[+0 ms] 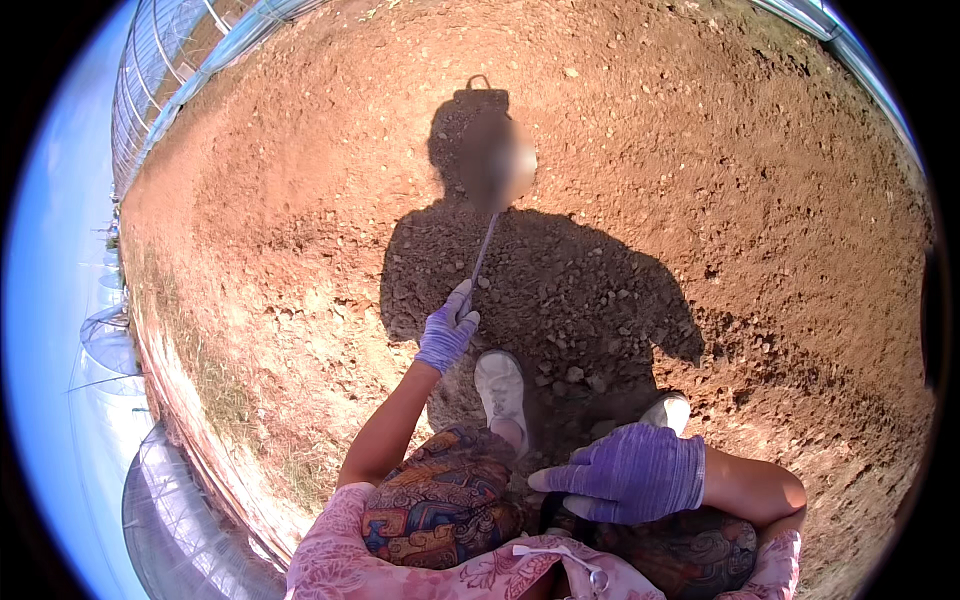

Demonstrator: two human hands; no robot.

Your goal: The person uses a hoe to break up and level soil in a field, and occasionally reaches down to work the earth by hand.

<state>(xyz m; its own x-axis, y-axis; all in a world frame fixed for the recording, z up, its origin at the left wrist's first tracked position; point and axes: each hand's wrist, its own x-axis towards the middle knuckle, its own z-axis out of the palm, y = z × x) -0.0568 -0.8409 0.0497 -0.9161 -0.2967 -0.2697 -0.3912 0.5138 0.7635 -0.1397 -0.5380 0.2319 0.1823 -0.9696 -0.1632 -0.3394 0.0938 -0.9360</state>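
Note:
My left hand [448,334], in a purple knit glove with pale fingertips, grips a thin rod [486,251]. The rod points away from me over the bare soil [315,202], and its far end runs into a blurred patch. Closer to my body, my right hand [630,474] wears a matching glove, its back towards me, above my right knee. A dark strap-like piece [553,511] shows below its fingertips. Whether the fingers hold it is hidden.
My shadow [525,277] falls on the stony ground ahead. My white shoes [500,382] stand on the soil. At far left is a plastic-covered greenhouse tunnel [180,517]. Another hooped frame [154,82] rises at upper left, and plastic sheeting [806,16] edges the upper right.

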